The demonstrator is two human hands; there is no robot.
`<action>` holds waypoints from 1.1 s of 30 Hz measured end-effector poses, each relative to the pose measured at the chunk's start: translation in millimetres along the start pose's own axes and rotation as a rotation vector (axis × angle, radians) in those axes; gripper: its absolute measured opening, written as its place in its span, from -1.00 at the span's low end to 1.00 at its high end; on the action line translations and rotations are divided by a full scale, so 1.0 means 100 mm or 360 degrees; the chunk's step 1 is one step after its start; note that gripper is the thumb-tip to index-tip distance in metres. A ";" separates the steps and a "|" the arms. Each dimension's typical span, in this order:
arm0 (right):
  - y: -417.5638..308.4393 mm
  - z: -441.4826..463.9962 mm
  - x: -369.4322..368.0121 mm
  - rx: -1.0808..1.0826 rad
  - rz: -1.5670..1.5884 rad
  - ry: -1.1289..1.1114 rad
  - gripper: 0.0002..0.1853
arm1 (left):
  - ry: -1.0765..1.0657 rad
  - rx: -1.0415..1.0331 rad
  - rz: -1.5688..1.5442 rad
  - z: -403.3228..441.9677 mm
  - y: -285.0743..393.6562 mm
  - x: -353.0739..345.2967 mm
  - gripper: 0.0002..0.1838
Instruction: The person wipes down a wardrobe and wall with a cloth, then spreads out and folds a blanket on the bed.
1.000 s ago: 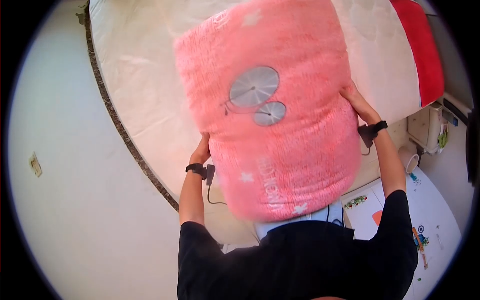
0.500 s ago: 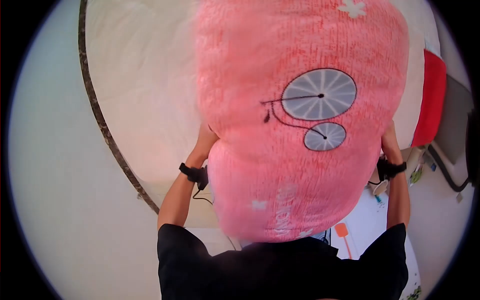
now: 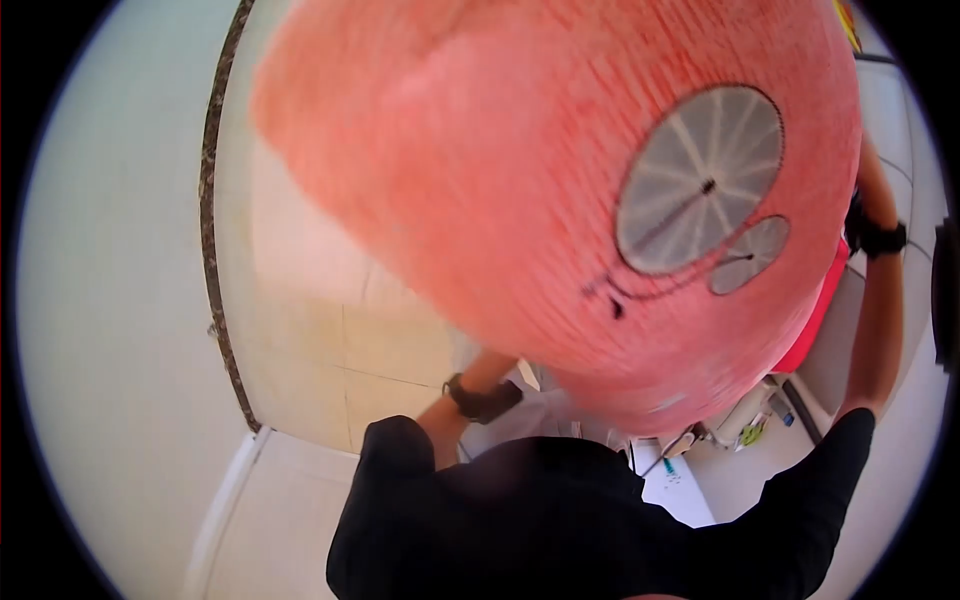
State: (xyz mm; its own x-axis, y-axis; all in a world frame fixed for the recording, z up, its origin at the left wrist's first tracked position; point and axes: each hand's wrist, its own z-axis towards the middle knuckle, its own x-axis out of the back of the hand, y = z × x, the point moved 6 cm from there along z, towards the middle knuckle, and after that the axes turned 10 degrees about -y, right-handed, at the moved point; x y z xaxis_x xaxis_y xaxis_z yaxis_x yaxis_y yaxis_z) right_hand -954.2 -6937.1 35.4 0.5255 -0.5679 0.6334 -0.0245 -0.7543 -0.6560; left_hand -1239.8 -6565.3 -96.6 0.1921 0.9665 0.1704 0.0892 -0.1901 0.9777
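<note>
A big pink plush pillow [image 3: 480,170], with a grey-wheeled bicycle design on its face, fills the upper middle of the view, tilted and close to the camera. At its lower left edge is my left hand [image 3: 502,366], its fingers hidden behind the pillow. My right hand [image 3: 872,172] is at the right edge, also mostly covered. The pillow is held up between both hands. Each wrist wears a black band, the left one [image 3: 483,400] just below the pillow and the right one [image 3: 880,240] beside it.
A dark mottled strip [image 3: 208,180] runs down the left along a pale wall. Pale floor tiles [image 3: 390,400] show below. At the right are a red cloth [image 3: 815,325], a grey chair [image 3: 838,325] and small items [image 3: 755,430]. Part of a white surface [image 3: 680,495] lies near my body.
The pillow has come up closer to the camera and turned, its bicycle design now slanting. My right arm has swung outward and up to the right; the view has shifted, showing more floor tiles.
</note>
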 end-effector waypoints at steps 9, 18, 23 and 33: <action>-1.14 2.20 -1.54 0.0311 -0.0339 -0.0969 -0.44 | 0.0099 0.0103 -0.0137 0.57 -0.79 -1.28 -0.66; -0.07 0.35 -2.93 0.0756 -0.1247 -0.0262 -0.22 | 0.0365 0.0205 -0.0026 -0.43 -1.36 -2.07 -0.66; -0.16 0.18 -2.99 0.0671 -0.1243 -0.0353 -0.30 | 0.0461 0.0336 -0.0014 -1.11 -1.74 -1.38 -0.66; -0.06 -0.77 -3.34 0.0628 -0.0968 0.0081 -0.45 | 0.1019 0.0697 -0.1733 -2.12 -1.81 -0.36 -0.65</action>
State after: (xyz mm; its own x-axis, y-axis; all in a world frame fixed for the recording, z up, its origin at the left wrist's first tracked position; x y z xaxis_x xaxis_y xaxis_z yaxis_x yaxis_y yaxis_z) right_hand -1194.6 -6768.4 -140.4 0.3081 -0.1074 0.9453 0.5730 -0.7722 -0.2745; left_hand -1469.5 -6529.1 -253.5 -0.6549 0.5472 -0.5212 0.2302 0.8014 0.5521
